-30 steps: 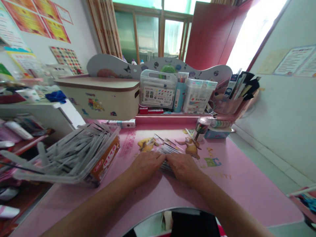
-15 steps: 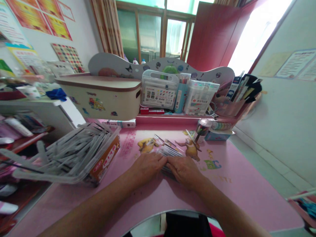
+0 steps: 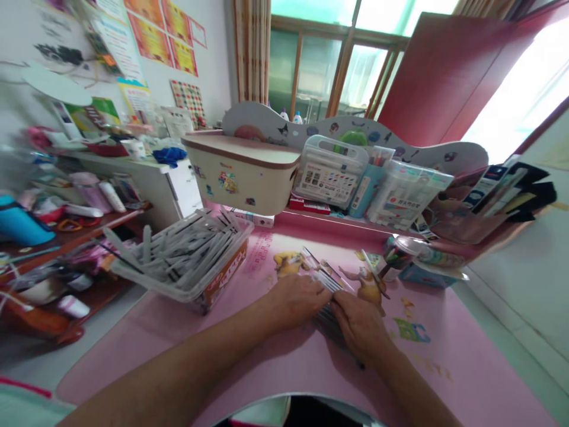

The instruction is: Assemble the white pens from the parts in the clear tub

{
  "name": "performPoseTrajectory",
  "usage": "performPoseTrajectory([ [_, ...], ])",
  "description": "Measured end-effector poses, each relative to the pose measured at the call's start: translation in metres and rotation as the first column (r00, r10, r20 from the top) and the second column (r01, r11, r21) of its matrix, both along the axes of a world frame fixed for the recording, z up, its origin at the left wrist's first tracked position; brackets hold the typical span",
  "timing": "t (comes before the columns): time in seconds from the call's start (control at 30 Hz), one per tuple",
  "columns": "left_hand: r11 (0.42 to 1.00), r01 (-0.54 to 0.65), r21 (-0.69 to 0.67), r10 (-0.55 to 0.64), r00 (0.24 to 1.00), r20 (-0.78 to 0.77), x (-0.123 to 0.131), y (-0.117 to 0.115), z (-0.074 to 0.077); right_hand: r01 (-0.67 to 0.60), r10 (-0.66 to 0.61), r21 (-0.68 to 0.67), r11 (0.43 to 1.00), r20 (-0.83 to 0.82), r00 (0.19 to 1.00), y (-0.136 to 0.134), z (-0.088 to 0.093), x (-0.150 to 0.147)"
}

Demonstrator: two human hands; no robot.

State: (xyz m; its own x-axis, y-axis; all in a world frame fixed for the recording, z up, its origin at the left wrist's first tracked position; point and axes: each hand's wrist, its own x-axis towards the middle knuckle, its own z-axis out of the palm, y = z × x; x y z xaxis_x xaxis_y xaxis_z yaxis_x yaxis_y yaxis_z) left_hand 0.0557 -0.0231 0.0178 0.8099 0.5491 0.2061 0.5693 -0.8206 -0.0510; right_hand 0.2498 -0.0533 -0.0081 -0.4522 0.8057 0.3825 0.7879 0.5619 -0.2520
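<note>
A bundle of slim, grey, pen-like sticks [image 3: 326, 317] lies on the pink desk [image 3: 275, 367], partly hidden by my fingers. My left hand [image 3: 299, 299] is closed over its upper left side, while my right hand [image 3: 362, 323] grips it from the right. The fingertips of both hands almost meet on top. Beyond the hands, thin clear packets [image 3: 311, 258] stick out at the far end of the bundle. To the left stands a clear plastic bin [image 3: 195, 293] heaped with similar grey sticks [image 3: 178, 252].
A cream lidded box [image 3: 242, 178], a clear marker case [image 3: 331, 178], a blue pencil holder [image 3: 363, 188] and another pen case [image 3: 404, 193] line the back shelf. At the right are a pen jar [image 3: 402, 252] and a pink organizer [image 3: 462, 219]. Cluttered shelves [image 3: 89, 237] stand left.
My view has turned left, so the desk and its contents appear further right. Both hands stay on the bundle, and more of its near end shows below my right hand.
</note>
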Motion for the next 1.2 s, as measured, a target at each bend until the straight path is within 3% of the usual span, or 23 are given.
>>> performPoseTrajectory([
  [0.23, 0.999, 0.029, -0.041, -0.03, 1.0, -0.006, -0.009, 0.004, -0.012, -0.046, 0.045, -0.161, 0.986, -0.013, 0.999, 0.0, 0.001, -0.004],
  [0.5, 0.996, 0.008, -0.093, -0.01, 0.999, -0.03, -0.01, 0.007, -0.023, 0.0, -0.003, -0.223, 0.975, -0.01, 1.0, 0.0, 0.001, -0.008],
  [0.73, 0.977, -0.089, -0.194, 0.092, 0.996, 0.004, -0.007, -0.004, -0.022, 0.058, -0.045, -0.165, 0.985, 0.081, 0.996, -0.001, 0.005, -0.01],
  [0.87, 0.968, -0.149, -0.201, 0.155, 0.988, 0.011, -0.009, -0.005, -0.023, 0.008, 0.003, -0.12, 0.993, 0.098, 0.995, 0.001, 0.003, -0.011],
  [1.03, 0.982, -0.088, -0.169, 0.096, 0.994, 0.043, -0.016, 0.003, -0.023, -0.013, 0.018, -0.078, 0.997, 0.07, 0.997, 0.003, -0.004, -0.012],
  [1.2, 0.999, 0.027, -0.044, -0.021, 0.992, 0.127, -0.021, 0.007, -0.024, -0.01, 0.013, -0.14, 0.99, 0.021, 1.0, 0.001, 0.001, -0.015],
])
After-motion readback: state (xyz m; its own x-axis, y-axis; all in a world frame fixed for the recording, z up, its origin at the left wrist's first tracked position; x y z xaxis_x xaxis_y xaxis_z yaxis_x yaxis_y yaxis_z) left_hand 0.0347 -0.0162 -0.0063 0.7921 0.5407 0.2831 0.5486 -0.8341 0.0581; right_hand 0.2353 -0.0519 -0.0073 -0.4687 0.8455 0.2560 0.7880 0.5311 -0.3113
